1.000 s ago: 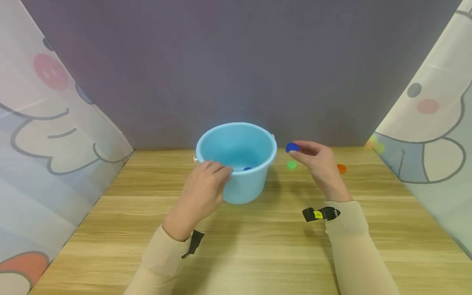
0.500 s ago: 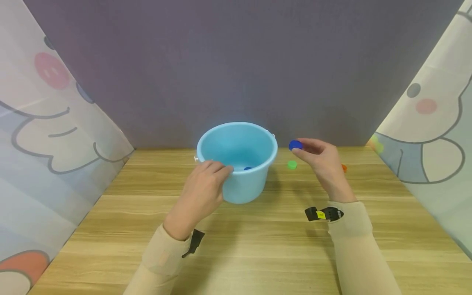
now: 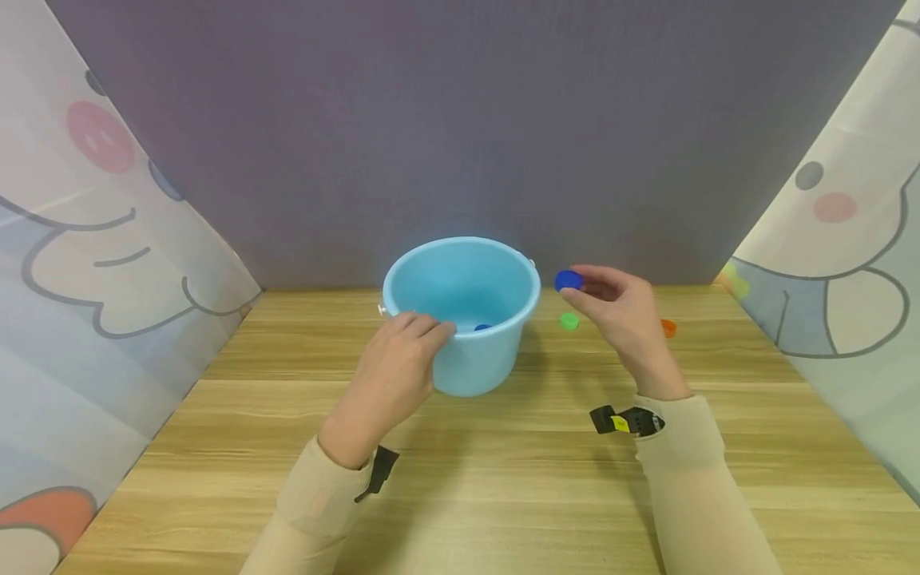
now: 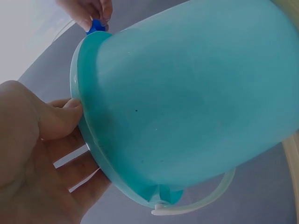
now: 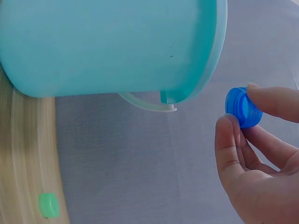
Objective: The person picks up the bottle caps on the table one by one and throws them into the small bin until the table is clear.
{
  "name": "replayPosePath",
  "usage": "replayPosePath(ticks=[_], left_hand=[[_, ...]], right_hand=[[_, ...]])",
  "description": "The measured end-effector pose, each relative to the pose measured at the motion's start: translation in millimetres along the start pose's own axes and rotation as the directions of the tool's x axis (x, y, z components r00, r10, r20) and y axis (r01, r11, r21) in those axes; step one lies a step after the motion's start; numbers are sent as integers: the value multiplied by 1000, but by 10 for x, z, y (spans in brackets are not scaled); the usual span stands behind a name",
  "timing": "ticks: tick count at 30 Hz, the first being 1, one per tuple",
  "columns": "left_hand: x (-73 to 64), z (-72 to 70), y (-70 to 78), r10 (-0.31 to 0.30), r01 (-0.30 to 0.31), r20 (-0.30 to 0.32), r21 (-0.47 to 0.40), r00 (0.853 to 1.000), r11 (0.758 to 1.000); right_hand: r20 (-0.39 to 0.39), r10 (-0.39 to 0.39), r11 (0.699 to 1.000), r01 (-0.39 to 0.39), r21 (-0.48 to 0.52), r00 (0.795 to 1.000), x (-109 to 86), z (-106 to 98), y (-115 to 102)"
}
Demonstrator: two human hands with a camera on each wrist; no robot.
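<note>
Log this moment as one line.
left hand grips bucket at rim | right hand pinches blue cap, apart from bucket | bucket holds partly hidden blue item | table: green cap, orange cap

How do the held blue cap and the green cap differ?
The blue cap is deep blue; the green cap is bright green. The blue cap is pinched in the right hand, aloft; the green cap lies on the table, touched by neither hand. Both are round and outside the bucket.

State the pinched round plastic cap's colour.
The pinched cap is blue, showing best in the right wrist view.
</note>
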State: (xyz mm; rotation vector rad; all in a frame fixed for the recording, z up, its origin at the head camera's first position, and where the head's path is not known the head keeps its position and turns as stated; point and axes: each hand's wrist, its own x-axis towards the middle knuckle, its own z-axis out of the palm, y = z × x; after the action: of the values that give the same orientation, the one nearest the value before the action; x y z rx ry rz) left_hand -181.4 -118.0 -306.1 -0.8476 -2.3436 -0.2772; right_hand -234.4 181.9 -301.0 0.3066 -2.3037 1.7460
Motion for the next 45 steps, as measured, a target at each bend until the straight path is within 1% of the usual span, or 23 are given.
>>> replayPosePath(ticks=[7,13,18,29,38,45], left_hand=[[-6,5,-5,11,-11,2,18,1000,1000],[-15,16,-9,18,-18,-13,1,1000,1000],[-15,16,-12,21,-21,-19,-8,1000,1000],[-11,19,-8,18,-18,0,-5,1000,1000],[-12,7,-5,33,-33,-3,-3,999,999],[-13,7,-1,26,-26,4,-3,1000,1000]], right_hand=[[7,-28,1000,28,-7,1000,2,49,4],[15,-39,999,39,-14,999,3,84,-4],[-2,-62,998,62,-6,998,-8,86,-21],[1,-98,995,98,-16,995,-39,107,-57],[11,-121,992,121,-32,993,-48,172,-71],[14,-135,989,135,-56,991,-63,222,-85]])
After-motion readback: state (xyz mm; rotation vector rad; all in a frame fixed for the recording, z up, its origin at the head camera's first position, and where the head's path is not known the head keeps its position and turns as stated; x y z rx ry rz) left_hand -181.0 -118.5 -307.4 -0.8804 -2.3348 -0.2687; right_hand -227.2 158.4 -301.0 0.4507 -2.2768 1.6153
